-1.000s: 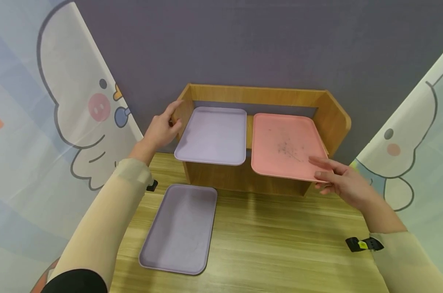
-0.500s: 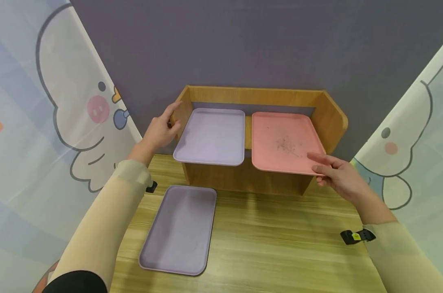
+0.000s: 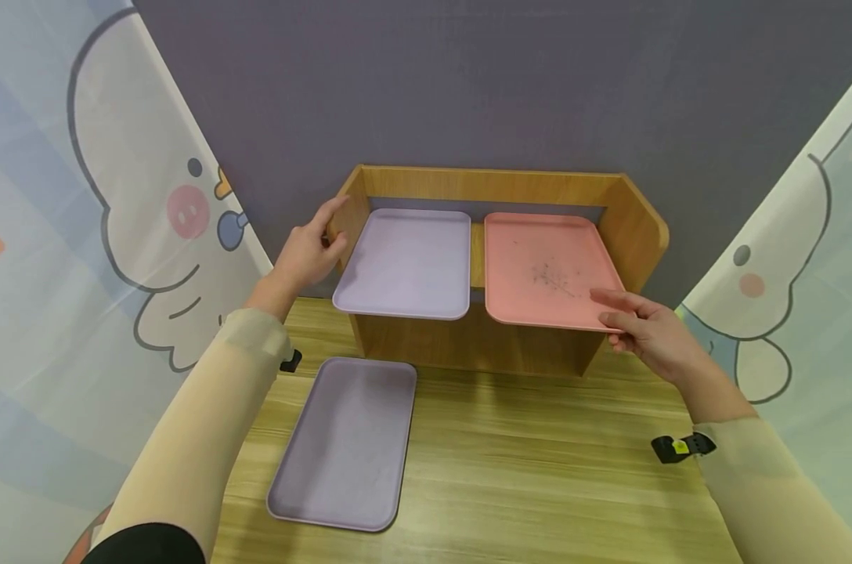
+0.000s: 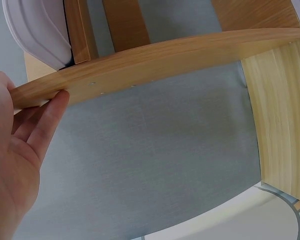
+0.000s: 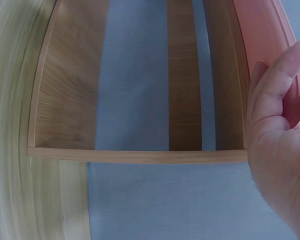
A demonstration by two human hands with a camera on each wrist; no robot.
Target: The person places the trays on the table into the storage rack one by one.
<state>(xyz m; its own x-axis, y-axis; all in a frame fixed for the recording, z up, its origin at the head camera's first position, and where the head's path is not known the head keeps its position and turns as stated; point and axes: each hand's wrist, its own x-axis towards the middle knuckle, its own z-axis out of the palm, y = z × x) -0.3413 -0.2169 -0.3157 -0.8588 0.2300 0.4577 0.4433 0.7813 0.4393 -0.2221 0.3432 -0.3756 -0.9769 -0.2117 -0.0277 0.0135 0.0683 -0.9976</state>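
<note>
In the head view a small wooden shelf [image 3: 496, 183] stands at the back of the table. My left hand [image 3: 302, 254] grips the front edge of its left side panel; in the left wrist view the fingers [image 4: 49, 122] lie along the panel's outer face. A light purple tray [image 3: 408, 265] lies on the shelf's left half. On the right half is a pink tray [image 3: 532, 258] with dark specks, its front part jutting past the shelf. My right hand [image 3: 651, 335] pinches this tray's front right corner, thumb on top. The right wrist view catches the pink tray's underside [image 5: 262, 30] above the shelf's lower compartment.
A second purple tray [image 3: 348, 450] lies on the wood-grain table [image 3: 539, 454], in front of the shelf and to the left. Behind the shelf rises a grey partition [image 3: 482, 86]. Cartoon-printed curtains [image 3: 140, 227] hang on both sides.
The pink tray has slid back onto the shelf and its front edge has come down a little, with my right hand following it. My left hand has kept its place on the side panel.
</note>
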